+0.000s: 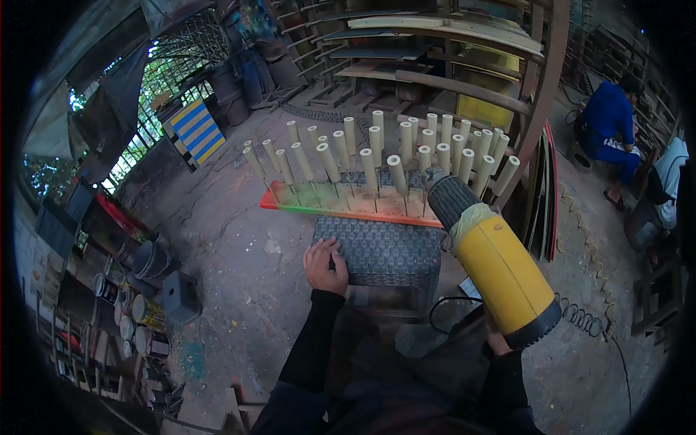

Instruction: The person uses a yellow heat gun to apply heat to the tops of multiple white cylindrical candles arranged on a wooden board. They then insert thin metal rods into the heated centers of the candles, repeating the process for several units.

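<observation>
Yellow and bulky, a power tool [504, 275] slants across the right side of the work, its dark nose [455, 199] pointing away toward a cluster of pale tubes [396, 174]. The right hand [497, 342] is clamped on it from below (the tool's body hides most of the fingers). Whether the nose touches the nearest tubes, I cannot tell. Those tubes stand in uneven rows on thin rods, some upright and some leaning, above a long board [319, 208] painted green, red and orange. The board appears to lie across the far part of a grey woven stool [384, 243], and its right end runs behind the tool. On the stool's near left corner rests the left hand [326, 267], fingers slightly bent, thumb apart from them, clasping nothing that shows.

Farther left, a striped blue and yellow panel [199, 130] stands on the floor; nearer, a dark bucket [151, 259] and several paint cans [149, 312] sit together. Boards lie on a wooden rack [464, 85] beyond the tubes. At the far right, a co-worker in blue [615, 116] sits well apart, beyond a coiled yellowish hose [578, 222].
</observation>
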{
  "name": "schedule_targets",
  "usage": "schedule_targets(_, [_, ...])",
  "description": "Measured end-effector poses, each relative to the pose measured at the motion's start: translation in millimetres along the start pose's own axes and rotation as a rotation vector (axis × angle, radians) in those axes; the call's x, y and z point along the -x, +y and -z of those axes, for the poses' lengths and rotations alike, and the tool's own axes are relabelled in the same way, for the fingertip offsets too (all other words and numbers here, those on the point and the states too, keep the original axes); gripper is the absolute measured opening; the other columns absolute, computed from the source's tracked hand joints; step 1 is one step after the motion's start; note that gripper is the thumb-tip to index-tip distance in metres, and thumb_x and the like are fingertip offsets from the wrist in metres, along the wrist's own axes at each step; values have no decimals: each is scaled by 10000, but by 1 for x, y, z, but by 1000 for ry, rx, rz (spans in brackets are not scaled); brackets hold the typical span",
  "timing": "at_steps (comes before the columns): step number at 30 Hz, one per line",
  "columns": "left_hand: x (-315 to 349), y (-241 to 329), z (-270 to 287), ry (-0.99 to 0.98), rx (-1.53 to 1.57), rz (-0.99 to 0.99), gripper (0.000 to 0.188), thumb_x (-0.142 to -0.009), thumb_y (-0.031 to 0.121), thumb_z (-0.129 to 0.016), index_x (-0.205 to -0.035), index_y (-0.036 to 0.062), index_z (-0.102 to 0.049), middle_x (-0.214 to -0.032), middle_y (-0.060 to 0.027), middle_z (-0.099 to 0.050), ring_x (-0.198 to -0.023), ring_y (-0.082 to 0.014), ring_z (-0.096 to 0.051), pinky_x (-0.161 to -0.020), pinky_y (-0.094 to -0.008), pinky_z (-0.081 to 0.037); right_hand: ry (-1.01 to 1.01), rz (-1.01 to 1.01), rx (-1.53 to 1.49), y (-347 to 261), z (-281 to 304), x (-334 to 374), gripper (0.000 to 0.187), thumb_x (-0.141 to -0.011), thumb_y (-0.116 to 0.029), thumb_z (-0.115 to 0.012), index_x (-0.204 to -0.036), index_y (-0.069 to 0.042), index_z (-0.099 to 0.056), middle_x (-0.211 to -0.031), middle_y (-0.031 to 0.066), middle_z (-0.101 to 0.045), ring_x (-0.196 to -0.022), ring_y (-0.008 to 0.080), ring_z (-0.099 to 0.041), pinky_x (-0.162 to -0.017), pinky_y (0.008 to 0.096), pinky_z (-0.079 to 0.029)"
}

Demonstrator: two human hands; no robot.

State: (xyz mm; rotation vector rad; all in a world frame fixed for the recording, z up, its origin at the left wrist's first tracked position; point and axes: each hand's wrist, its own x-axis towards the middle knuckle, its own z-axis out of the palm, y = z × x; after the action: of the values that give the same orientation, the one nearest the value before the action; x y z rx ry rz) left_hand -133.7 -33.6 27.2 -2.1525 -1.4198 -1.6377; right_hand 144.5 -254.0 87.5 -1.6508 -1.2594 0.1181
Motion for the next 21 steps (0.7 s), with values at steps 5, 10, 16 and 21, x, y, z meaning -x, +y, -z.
schedule_targets(5, [-2,6,-11,-4,31,-8,151,-781,76,-543,-870,67,-664,-1009,-72,-660,-1024,-296,-575,-970,-441,-355,49,13,74,2,17,-4,364,-863,-184,-619,-1174,-13,-541,-971,105,-596,-886,222,-586,-774,309,-466])
schedule_targets(10, [-1,3,1,6,-12,-2,155,-780,78,-536,-861,69,-668,-1008,-72,-662,-1016,-298,-578,-968,-440,-355,39,91,147,5,26,-5,352,-859,-204,-631,-1152,-22,-559,-983,103,-607,-887,220,-592,-770,313,-472])
schedule_targets(16, [-5,9,-11,-3,13,-26,164,-781,78,-520,-854,70,-667,-1010,-73,-664,-1015,-299,-578,-968,-442,-352,122,320,536,0,83,-33,338,-855,-227,-646,-1124,-34,-579,-996,100,-621,-888,219,-599,-766,318,-480])
schedule_targets(21, [0,5,-9,-2,4,-8,162,-783,82,-522,-865,66,-660,-1011,-72,-663,-1011,-299,-579,-968,-444,-351,171,399,587,-30,117,-108,328,-851,-247,-659,-1102,-44,-597,-1008,98,-632,-889,218,-605,-763,322,-486])
